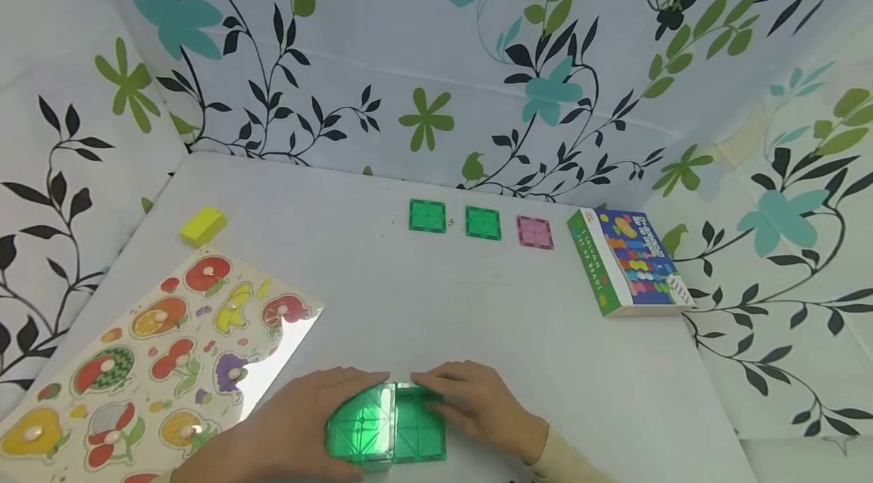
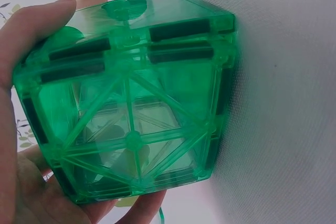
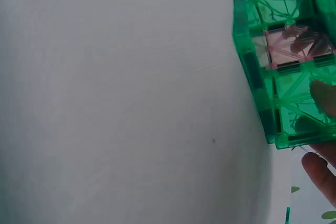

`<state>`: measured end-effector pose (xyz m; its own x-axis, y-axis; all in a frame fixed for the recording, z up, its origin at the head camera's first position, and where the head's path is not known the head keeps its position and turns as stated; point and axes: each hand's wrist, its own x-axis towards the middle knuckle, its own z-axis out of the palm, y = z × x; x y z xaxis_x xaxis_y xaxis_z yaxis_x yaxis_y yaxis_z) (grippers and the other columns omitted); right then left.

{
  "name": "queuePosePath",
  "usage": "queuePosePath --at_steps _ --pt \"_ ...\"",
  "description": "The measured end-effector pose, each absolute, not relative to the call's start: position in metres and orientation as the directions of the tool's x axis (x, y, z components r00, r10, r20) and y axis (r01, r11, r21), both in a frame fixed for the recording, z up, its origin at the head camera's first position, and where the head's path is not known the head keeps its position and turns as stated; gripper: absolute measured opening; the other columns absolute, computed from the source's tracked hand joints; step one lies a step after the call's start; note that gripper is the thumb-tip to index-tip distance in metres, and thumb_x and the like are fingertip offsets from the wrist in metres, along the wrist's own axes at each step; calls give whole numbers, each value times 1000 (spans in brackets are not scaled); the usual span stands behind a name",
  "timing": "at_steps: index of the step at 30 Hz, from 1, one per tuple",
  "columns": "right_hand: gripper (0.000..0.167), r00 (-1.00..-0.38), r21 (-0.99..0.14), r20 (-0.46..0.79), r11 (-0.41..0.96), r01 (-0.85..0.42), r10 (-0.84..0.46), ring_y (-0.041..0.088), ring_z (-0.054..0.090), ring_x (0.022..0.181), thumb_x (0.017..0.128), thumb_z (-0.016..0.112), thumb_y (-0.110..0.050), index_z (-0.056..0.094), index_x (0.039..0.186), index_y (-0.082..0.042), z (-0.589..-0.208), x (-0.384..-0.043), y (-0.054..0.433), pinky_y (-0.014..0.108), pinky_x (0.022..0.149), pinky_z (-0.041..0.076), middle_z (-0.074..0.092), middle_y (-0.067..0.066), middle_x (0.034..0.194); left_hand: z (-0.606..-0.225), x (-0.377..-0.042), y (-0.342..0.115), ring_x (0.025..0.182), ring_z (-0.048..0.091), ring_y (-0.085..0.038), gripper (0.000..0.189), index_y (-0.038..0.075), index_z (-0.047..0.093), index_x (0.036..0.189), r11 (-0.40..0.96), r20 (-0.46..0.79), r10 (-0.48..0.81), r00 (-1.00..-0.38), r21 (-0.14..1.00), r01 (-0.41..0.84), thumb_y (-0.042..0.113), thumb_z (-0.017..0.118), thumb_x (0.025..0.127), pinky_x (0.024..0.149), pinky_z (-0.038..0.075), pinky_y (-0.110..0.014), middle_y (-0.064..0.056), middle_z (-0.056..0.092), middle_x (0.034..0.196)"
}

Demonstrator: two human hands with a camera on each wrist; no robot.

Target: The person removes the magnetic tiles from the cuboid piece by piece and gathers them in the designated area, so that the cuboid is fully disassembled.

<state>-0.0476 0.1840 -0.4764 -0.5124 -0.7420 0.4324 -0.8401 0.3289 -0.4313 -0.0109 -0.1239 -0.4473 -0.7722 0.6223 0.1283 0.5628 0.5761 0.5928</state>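
Near the table's front edge, my left hand (image 1: 293, 418) grips a see-through green cube of magnetic tiles (image 1: 360, 422). In the left wrist view its fingers (image 2: 142, 208) reach under one side of the cube while the thumb (image 2: 39, 19) lies along another. Against the cube's right side stands a green magnetic tile (image 1: 421, 434). My right hand (image 1: 484, 403) holds this tile at its far right corner. The right wrist view shows the thumb (image 3: 324, 97) on the green face and a finger past its edge. A pink tile (image 3: 296, 45) shows among the green ones there.
Two green tiles (image 1: 427, 216) and a pink tile (image 1: 535, 233) lie in a row at the back. A bead set box (image 1: 634, 263) is at the right. A fruit puzzle board (image 1: 164, 346) covers the left side, with a yellow block (image 1: 203, 226) behind it.
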Motion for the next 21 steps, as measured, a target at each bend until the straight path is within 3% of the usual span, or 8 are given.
queuePosePath --at_steps 6,11,17,21 --pt "47 -470 -320 489 351 -880 -735 1 67 86 85 81 -6 70 130 -14 -479 -51 180 9 78 50 75 -5 101 -446 -10 -123 110 60 -5 92 31 52 149 557 80 622 -779 655 511 60 88 69 88 56 -29 18 65 130" --pt "44 -481 -361 499 332 -871 -721 0 67 81 84 81 -1 72 126 -11 -479 -52 179 7 77 51 76 -3 96 -448 -11 -123 107 60 -4 91 29 52 149 539 115 625 -772 652 534 67 83 72 86 56 -28 19 66 127" --pt "44 -527 -429 501 332 -840 -686 -1 65 75 83 81 -1 72 125 -8 -480 -53 179 5 72 49 75 -3 94 -449 -12 -123 108 61 -4 94 27 53 149 540 124 623 -773 647 539 78 76 72 87 56 -28 19 66 129" --pt "48 -603 -511 481 356 -783 -636 -1 65 73 83 81 -1 70 130 -7 -480 -54 185 6 70 50 75 -3 92 -448 -11 -123 109 61 -4 94 31 51 149 552 104 615 -781 651 521 79 74 72 88 56 -29 19 66 130"
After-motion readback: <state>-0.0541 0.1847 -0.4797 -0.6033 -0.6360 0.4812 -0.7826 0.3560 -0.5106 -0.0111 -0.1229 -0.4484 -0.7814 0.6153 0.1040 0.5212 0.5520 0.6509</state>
